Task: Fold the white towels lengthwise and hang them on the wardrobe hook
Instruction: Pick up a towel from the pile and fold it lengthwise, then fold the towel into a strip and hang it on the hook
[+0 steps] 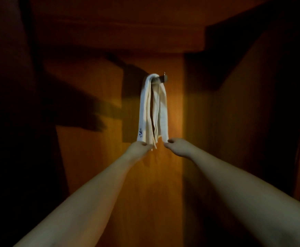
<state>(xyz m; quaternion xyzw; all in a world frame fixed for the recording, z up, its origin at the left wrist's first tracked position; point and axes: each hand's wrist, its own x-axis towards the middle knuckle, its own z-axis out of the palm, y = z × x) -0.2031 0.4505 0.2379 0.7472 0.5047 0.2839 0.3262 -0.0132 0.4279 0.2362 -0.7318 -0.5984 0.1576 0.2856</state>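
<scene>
At the centre of the frame a folded white towel (152, 107) is draped over the wardrobe hook (163, 78), both halves hanging against the wooden wardrobe panel (174, 166). Its left lower end is pinched by the left hand (139, 148) and its right lower end by the right hand (176, 146), fingers curled on the hems. The cloth is judged soft, light and limp; the bottom corners are best taken, and pulled gently so that it is not slid off the hook.
</scene>
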